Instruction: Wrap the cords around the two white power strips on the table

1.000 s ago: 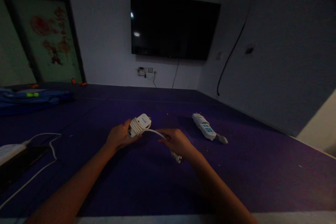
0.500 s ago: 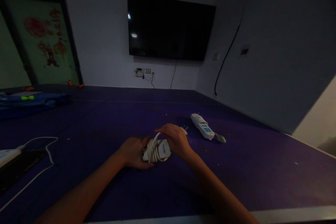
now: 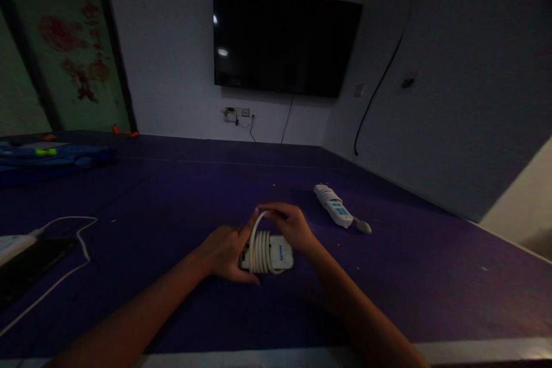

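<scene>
A white power strip (image 3: 283, 254) with a blue PHILIPS label lies low in front of me, its white cord (image 3: 261, 254) wound around the middle in several turns. My left hand (image 3: 225, 253) grips the strip's left end, thumb along the near side. Over the strip's far side, my right hand (image 3: 294, 226) pinches a raised loop of the cord between curled fingers. The tip of a left finger meets that loop too. The cord's plug end is hidden from view.
Right of my hands lies a second white power strip (image 3: 334, 207) with its cord wrapped and its plug (image 3: 363, 226) sticking out. A white strip with a cable (image 3: 88, 253) and a dark flat object (image 3: 34, 270) are at left. Blue items (image 3: 81, 155) lie farther back on the purple surface.
The power strip has turned to lie more level, its label now readable. My right hand has curled in around the cord loop, and the plug seen beyond it has gone out of sight.
</scene>
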Available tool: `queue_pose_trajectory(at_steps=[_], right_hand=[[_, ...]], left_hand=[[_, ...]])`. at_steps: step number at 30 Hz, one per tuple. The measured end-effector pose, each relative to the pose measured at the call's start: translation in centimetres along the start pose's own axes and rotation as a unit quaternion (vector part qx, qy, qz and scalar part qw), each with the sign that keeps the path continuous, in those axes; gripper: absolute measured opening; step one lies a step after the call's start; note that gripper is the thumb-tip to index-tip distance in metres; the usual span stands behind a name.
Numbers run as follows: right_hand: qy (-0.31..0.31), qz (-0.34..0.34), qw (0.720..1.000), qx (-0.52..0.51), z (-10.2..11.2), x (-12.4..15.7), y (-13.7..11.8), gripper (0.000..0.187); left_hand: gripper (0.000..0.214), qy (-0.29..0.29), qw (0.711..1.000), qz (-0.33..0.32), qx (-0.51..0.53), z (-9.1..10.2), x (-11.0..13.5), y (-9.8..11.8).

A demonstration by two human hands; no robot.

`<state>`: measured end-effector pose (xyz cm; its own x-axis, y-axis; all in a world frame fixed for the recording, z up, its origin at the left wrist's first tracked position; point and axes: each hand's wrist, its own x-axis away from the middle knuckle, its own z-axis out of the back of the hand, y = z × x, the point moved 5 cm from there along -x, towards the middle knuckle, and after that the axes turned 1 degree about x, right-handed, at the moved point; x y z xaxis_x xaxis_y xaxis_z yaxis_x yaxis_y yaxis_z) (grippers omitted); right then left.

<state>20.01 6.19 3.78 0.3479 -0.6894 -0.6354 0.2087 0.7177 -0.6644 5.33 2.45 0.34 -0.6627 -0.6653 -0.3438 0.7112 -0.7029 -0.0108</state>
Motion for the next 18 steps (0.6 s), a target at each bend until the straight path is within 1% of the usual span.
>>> queue_pose_trajectory(at_steps=[2,4,6,8,10,14,18], right_hand=[[0.017,-0.049,0.996,-0.066,0.3,-0.1,1.0,0.026],[0.019,-0.080,0.990,-0.117,0.3,-0.1,1.9,0.032],[0.005,-0.094,0.985,-0.148,0.0,-0.1,2.5,0.030],[-0.015,-0.105,0.981,-0.163,-0.5,-0.1,2.8,0.026],[-0.028,-0.114,0.978,-0.174,-0.9,0.0,3.1,0.026],[-0.025,-0.124,0.976,-0.179,-1.2,0.1,3.4,0.028],[-0.026,-0.126,0.975,-0.182,-1.5,0.2,3.4,0.027]], left_hand=[[0.127,0.023,1.000,0.007,0.010,0.2,0.1,0.0],[0.130,0.042,0.999,-0.009,0.018,0.6,0.3,0.3],[0.128,0.046,0.998,-0.044,0.023,0.8,0.5,0.9],[0.123,0.036,0.996,-0.080,0.026,0.8,0.7,1.6],[0.117,0.033,0.994,-0.099,0.028,0.7,0.9,1.9],[0.113,0.070,0.993,-0.091,0.031,0.9,1.1,1.7],[0.108,0.117,0.989,-0.072,0.062,1.4,1.3,1.2]])
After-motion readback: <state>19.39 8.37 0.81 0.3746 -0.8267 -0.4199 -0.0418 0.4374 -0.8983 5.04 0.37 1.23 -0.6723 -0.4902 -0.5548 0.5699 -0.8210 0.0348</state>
